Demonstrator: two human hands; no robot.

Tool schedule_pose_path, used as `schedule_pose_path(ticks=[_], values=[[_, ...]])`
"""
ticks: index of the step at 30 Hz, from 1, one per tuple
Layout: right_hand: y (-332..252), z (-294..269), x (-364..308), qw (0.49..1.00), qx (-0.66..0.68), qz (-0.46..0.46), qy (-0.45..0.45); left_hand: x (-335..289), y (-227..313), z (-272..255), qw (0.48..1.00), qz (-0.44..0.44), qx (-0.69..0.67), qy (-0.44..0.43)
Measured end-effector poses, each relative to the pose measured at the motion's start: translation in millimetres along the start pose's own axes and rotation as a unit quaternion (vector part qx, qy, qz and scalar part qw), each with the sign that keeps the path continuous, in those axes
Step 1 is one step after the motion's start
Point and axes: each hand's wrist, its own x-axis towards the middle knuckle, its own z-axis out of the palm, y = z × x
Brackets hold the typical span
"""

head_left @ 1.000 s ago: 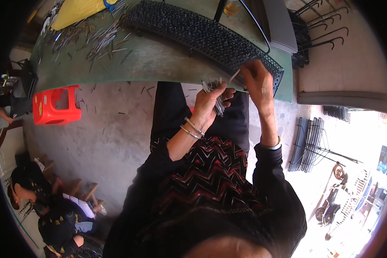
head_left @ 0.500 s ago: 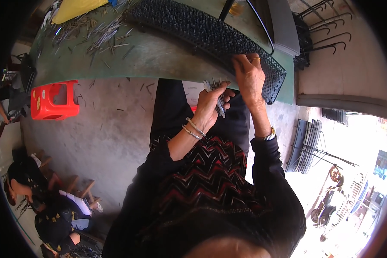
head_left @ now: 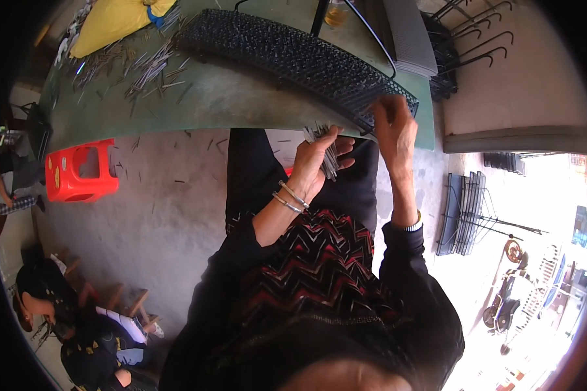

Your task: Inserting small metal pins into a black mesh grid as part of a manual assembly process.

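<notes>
My left hand is closed around a bundle of thin grey metal strips, held over my lap just below the table edge. Its thumb lies across the strips, and the other fingers curl loosely behind them. Close to the right end of a long black mesh panel is my right hand, with fingers bent together and blurred. Whatever they pinch cannot be made out. Small upright pieces stand densely over most of the panel, while bare mesh shows toward its right end. The panel lies slanted on the green table.
Loose strips lie scattered at the table's far left beside a yellow bag. A black metal frame rises behind the panel near grey sheets. A red stool stands left. People sit at lower left.
My right hand has drawn back toward me and slightly right, away from the mesh. The fingers of my left hand have loosened a little around the strips. The whole view has shifted slightly.
</notes>
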Motion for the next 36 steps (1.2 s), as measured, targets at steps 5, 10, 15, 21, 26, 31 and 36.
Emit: schedule_pose_path(ticks=[5, 10, 15, 21, 26, 31, 36], values=[[9.4, 7.5, 26.7, 0.980, -0.057, -0.090, 0.169, 6.1, -5.6, -0.5, 0.999, -0.023, 0.022, -0.032], [27.1, 25.1, 37.1, 0.976, -0.080, -0.120, 0.165, 6.5, -6.4, 6.1, 0.999, -0.020, 0.029, -0.017], [31.4, 30.7, 38.5, 0.968, -0.178, -0.147, 0.094, 14.2, -4.5, 3.8, 1.000, -0.005, 0.015, -0.014], [20.1, 4.9, 25.0, 0.998, -0.030, -0.040, -0.046, 11.3, 0.0, 2.4, 0.998, 0.036, 0.041, -0.019], [8.9, -5.6, 10.2, 0.959, 0.134, 0.048, -0.244, 3.4, 1.0, 9.6, 0.997, 0.025, 0.065, -0.012], [10.3, -11.3, 6.1, 0.952, 0.192, 0.084, -0.224, 3.8, -2.8, 10.5, 0.997, 0.022, 0.077, -0.016], [10.5, -8.0, 4.6, 0.993, 0.108, 0.012, -0.052, 8.7, -2.0, 5.4, 0.998, 0.009, 0.067, 0.005]])
